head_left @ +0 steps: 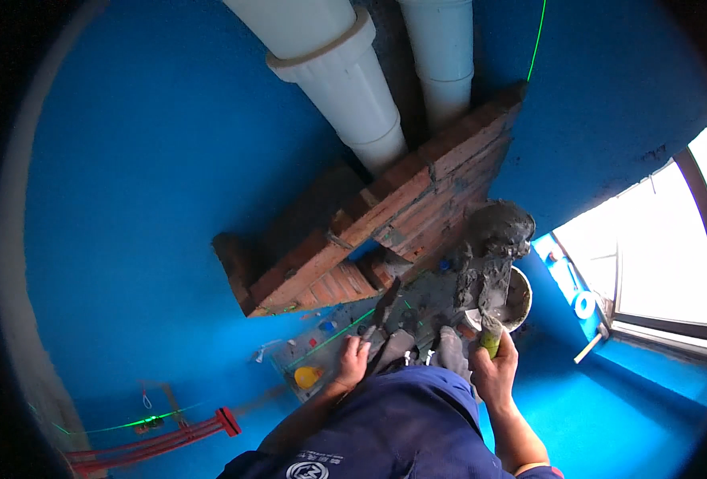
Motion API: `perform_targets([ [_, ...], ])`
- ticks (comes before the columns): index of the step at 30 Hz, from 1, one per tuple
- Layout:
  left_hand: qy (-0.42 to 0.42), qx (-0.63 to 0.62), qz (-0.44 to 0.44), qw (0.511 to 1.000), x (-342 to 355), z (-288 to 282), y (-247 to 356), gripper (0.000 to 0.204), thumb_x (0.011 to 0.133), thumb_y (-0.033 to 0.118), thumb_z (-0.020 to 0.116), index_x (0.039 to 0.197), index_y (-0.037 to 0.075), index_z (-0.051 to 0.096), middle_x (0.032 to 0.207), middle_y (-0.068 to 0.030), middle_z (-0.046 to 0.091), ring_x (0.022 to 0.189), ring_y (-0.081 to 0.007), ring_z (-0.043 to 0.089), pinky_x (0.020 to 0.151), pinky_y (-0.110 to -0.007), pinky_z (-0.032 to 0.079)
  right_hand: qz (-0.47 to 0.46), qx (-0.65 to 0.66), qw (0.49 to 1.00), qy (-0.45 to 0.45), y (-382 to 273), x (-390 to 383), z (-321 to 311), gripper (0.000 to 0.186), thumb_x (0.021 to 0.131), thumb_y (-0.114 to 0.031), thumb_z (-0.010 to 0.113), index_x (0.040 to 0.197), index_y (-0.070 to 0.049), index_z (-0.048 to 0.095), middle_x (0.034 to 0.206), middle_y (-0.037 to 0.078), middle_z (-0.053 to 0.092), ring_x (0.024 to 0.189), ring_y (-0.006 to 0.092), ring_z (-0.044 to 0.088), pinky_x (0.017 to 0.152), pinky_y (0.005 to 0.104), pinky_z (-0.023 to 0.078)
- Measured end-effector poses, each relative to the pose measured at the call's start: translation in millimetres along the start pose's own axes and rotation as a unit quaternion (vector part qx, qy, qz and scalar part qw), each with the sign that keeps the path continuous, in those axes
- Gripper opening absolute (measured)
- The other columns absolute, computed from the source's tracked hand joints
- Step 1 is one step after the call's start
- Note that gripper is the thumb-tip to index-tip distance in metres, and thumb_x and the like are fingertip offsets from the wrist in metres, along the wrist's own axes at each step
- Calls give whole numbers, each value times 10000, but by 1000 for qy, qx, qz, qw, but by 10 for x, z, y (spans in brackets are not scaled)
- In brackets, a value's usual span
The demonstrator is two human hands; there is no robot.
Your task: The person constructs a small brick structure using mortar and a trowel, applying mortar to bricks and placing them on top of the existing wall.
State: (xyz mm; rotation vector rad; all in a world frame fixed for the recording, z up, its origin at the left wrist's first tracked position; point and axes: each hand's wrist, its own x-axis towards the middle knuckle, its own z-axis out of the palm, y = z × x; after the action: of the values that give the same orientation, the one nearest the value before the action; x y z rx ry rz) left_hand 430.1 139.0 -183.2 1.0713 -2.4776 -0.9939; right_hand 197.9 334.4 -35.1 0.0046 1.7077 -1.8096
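Right hand [495,371] first: fingers wrapped round the yellow-green handle [491,342] of a trowel [485,287], pinched firmly, and what a load it carries! Wet grey mortar [500,227] coats the blade and heaps up at its far end, out in front of the body, overlapping a pale bucket [528,302] in this view. Whether the load touches the bucket, I can't tell from up here.

Over to the left hand [353,363]: fingers curled, gripping the near end of a dark, slim tool [386,305] that points forward. Its exact kind is hard to make out.

The step in hand looks like managing a full scoop of mortar beside the brickwork. With that much weight out front, I'd judge the next move calls for a steady right wrist and a level blade, or the heap could slide off.

Further out, the brick wall [449,199] stands ahead, its top edge running slantwise across the view, with two white pipes, a wide one [357,100] and a narrower one [447,68], behind it. A green line [536,41] glows on the blue wall [617,88], and on the right, daylight floods through the window [657,247].
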Motion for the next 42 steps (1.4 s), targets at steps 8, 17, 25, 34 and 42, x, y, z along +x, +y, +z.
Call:
perform_targets([
  [8, -7, 59, -96, 994, -532, -209, -83, 203, 885, 197, 593, 865, 13, 510, 847, -201, 535, 809, -412, 532, 677, -457, 425, -86, -228, 968, 49, 70, 160, -472, 226, 806, -4, 588, 1031, 0, 568, 807, 16, 566, 724, 77, 480, 646, 232, 427],
  [17, -26, 12, -204, 978, -1010, -211, -166, 231, 889, 236, 588, 801, 33, 523, 698, -158, 543, 648, -342, 552, 597, -419, 426, -102, -427, 896, 58, 58, 5, -892, 241, 831, -109, 656, 1053, -63, 573, 817, 169, 620, 740, 329, 636, 664, 351, 489],
  [25, -22, -16, -270, 963, -1690, -113, -705, 325, 868, 308, 589, 742, 26, 488, 610, -152, 496, 584, -319, 518, 556, -427, 393, -89, -419, 904, -4, 91, -84, -934, 232, 851, -95, 654, 1048, -12, 565, 750, 109, 591, 658, 156, 546, 627, 298, 465],
  [34, 2, -38, -264, 964, -2153, 152, -1346, 313, 870, 334, 596, 770, 46, 525, 658, -118, 481, 640, -263, 490, 586, -413, 396, -104, -402, 910, -8, -232, 98, -748, 268, 838, -106, 679, 1071, -23, 577, 816, 109, 617, 727, 132, 556, 685, 280, 472],
  [42, 17, 0, -183, 983, -1435, -21, -783, 359, 835, 279, 603, 665, 29, 411, 580, -202, 437, 526, -348, 458, 500, -449, 340, -168, -429, 886, 53, -635, 435, -750, 307, 854, -190, 662, 1100, -34, 567, 863, 176, 642, 788, 344, 646, 703, 367, 496],
])
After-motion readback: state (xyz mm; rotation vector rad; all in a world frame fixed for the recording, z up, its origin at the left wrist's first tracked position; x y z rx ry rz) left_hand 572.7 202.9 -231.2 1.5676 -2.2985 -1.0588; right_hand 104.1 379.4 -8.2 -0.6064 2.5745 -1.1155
